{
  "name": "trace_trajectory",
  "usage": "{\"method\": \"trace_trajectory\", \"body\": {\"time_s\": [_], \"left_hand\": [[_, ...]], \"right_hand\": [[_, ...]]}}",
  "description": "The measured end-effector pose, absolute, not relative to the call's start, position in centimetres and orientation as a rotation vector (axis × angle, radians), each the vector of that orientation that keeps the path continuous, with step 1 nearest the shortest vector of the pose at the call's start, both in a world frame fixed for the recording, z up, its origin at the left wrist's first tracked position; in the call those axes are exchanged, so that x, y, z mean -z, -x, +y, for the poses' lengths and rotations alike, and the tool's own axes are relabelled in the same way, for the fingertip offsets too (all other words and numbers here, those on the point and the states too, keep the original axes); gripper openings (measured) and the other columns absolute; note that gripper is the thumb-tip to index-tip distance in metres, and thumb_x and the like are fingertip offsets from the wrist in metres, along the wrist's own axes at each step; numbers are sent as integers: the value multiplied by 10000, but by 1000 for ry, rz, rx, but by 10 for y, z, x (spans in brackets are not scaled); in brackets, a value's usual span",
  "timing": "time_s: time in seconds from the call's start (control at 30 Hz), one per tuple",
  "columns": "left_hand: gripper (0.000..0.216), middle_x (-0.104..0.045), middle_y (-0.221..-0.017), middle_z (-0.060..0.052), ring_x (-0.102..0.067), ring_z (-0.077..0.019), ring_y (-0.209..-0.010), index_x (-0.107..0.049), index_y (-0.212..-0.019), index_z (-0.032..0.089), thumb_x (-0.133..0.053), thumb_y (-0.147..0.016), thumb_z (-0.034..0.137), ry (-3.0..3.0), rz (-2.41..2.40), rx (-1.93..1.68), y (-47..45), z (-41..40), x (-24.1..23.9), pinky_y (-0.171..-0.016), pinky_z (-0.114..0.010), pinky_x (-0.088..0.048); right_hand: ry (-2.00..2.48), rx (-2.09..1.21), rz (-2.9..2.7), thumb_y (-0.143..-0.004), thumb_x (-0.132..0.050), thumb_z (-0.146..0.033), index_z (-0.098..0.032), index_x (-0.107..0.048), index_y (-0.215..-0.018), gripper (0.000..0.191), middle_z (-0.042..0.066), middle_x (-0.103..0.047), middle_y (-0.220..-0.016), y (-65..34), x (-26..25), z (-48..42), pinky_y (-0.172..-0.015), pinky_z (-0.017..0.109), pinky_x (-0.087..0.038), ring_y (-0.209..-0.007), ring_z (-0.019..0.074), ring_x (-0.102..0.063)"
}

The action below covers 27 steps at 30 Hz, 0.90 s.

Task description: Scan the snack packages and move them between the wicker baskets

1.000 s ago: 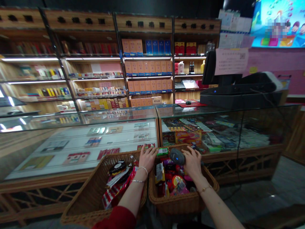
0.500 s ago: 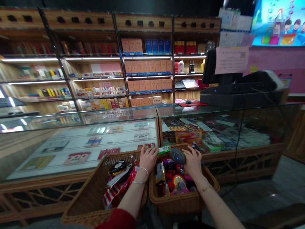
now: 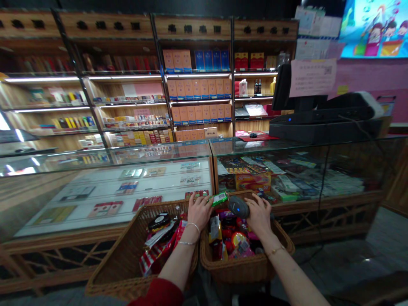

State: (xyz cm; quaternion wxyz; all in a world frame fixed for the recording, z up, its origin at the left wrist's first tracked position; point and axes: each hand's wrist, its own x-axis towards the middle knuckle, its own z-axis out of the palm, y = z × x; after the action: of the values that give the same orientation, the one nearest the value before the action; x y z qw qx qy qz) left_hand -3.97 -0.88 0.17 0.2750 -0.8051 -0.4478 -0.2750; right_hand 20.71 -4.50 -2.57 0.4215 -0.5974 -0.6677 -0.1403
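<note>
Head view: green packet (image 3: 219, 198) juts rightward from pinching left fingers (image 3: 201, 201); right fingers (image 3: 257, 203) grip scanner (image 3: 238, 207).

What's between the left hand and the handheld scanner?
A green-wrapped packet, held by the left hand, its free end near the handheld scanner; the head view shows it.

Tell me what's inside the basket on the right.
The basket holds red, purple and pink packages, with a yellow one at left. The right hand and scanner hide part of it; anything beneath the top layer is covered.
</note>
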Motion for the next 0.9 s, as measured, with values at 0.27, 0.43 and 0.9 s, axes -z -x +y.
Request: {"method": "trace_trajectory", "body": {"time_s": [0.27, 0.43, 0.9], "left_hand": [[278, -729, -1181, -29, -641, -240, -1020, -684, -1144, 315, -561, -895, 299, 2156, -1254, 748, 40, -11, -4, -1145, -552, -274], [280, -729, -1177, -27, -638, -244, -1016, -682, -1144, 318, -578, -884, 300, 2151, -1261, 722, 40, -11, -3, -1138, -548, -277], [264, -752, -1114, -32, -661, -253, -955, -705, -1111, 323, -566, -888, 353, 2055, -1383, 759, 49, -11, -14, -1098, -562, -289]], "right_hand": [[1498, 375, -1683, -732, -522, -83, -228, -709, -953, 323, 37, -735, -1136, -209, 28, -43, -1052, 436, -216, -1266, 243, -481], [1498, 347, -1691, -738, -514, -71, -219, -704, -948, 320, 31, -733, -1144, -210, 28, -44, -1050, 434, -217, -1272, 240, -477], [1472, 346, -1671, -738, -510, -67, -223, -704, -919, 308, 20, -747, -1097, -210, 27, -45, -1033, 435, -223, -1251, 236, -489]]}}
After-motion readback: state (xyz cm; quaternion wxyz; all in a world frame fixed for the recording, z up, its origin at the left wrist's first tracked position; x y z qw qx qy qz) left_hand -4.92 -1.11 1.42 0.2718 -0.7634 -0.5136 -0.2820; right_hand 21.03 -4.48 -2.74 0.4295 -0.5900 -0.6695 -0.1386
